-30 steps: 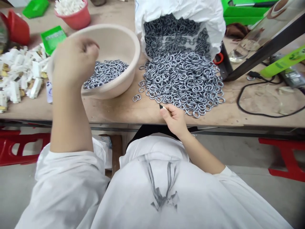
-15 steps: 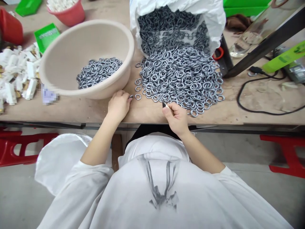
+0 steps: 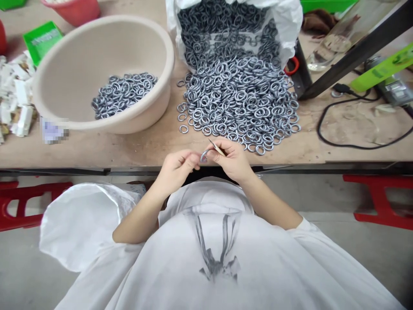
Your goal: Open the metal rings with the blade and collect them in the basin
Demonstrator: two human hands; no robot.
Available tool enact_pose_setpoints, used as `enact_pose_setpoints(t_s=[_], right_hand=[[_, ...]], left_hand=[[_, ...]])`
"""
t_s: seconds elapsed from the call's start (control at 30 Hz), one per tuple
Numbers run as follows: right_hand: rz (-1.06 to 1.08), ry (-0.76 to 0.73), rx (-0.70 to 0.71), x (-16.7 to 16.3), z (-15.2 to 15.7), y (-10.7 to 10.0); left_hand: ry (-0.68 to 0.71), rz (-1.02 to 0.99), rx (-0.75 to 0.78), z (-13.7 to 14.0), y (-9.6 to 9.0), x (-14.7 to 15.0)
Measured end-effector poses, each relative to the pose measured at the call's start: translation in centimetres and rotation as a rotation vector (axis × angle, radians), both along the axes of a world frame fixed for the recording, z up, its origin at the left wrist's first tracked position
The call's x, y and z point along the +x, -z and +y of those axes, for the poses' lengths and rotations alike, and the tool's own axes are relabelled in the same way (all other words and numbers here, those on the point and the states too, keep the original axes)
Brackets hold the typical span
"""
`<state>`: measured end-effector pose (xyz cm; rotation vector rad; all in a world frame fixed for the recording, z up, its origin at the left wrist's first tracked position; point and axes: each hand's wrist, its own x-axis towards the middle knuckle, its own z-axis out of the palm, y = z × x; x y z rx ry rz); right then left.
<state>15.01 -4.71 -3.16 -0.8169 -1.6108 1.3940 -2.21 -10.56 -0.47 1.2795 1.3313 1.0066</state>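
Observation:
Between my two hands, at the table's front edge, is a grey ring (image 3: 203, 156). My left hand (image 3: 179, 168) pinches it from the left with thumb and fingertips. A slim pointed blade (image 3: 218, 148) with a pale part is gripped in my right hand (image 3: 234, 161), whose thumb and fingertips are also at the ring. Just beyond my right hand spreads a heap of grey rings (image 3: 238, 99), spilling from a white sack (image 3: 292, 26) lying on its side. A large beige basin (image 3: 145, 118) with more grey rings (image 3: 125, 94) inside stands beyond my left hand.
White plastic pieces (image 3: 19, 92) and a green tray (image 3: 43, 41) lie left of the basin. On the right are a dark metal bar (image 3: 351, 54), a black cable (image 3: 322, 133) and a clear jar (image 3: 332, 45). Below the table hangs a white bag (image 3: 80, 224), near red stools (image 3: 383, 202).
My left hand has moved from beside the basin rightwards and towards me, bringing a ring to my right hand. My right hand has shifted slightly left. The view has moved a little.

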Motion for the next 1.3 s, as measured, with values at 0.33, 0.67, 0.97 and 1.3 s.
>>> enact_pose_setpoints(t_s=[0.33,0.67,0.97,1.3], right_hand=[[-0.012,-0.015,0.043,0.5,-0.7,0.1],[-0.128,0.075,0.170,1.0,-0.9,-1.6],[-0.478,0.062,0.557,1.0,-2.8,-2.0],[-0.518,0.195,0.352,1.4,-0.3,-0.9]], left_hand=[[-0.041,-0.656,-0.348,-0.7,0.3,3.4],[-0.117,-0.682,-0.270,-1.0,0.3,3.5],[-0.225,-0.711,-0.255,-1.1,0.3,3.8],[-0.048,-0.722,-0.227,-2.1,0.0,3.1]])
